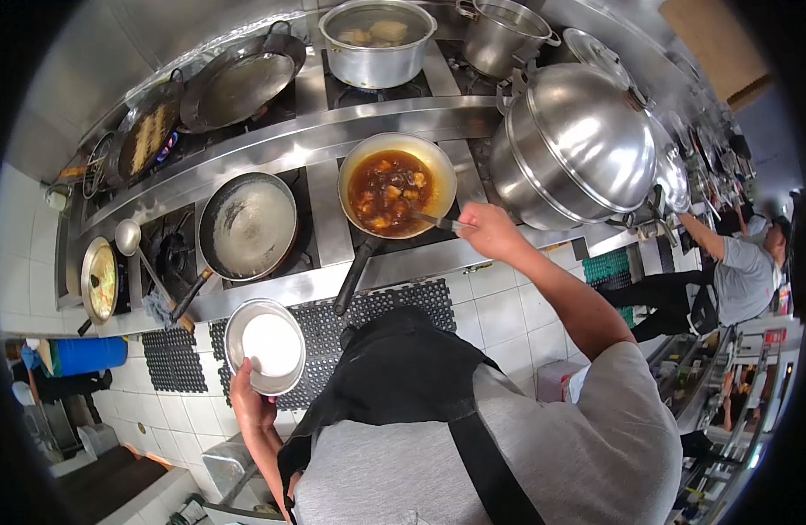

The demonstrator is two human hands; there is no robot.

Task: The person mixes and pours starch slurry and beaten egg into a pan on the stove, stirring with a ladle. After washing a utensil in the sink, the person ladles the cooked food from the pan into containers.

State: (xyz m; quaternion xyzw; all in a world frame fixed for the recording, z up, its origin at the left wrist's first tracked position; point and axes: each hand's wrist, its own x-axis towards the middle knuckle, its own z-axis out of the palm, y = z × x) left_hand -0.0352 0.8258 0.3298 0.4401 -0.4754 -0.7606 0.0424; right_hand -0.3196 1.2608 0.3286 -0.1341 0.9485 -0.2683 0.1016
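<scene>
At a kitchen stove, we stand in a grey shirt and black apron, both hands occupied. At far left, a blue container sits near the tiled floor. On the stove's left end is a small pan with what appears to be a glass lid; just beside it lies a long-handled ladle. In the back row, a dark pan holds long, golden pieces of food above a blue flame.

Next in front, a black frying pan shows a pale, cloudy coating. Below it, apart from the stove, our left hand grips a metal bowl of white contents, thumb at the rim. A broad wok and a large pot of liquid and pale pieces stand behind.

At center, a light-lined pan holds chunks in glossy brown sauce, its black handle jutting toward us. Our right hand is closed around a utensil, its tip hidden in the sauce. To the right stand a deep steel pot and a large dome-lidded pot; beyond, a co-worker reaches out an arm.
</scene>
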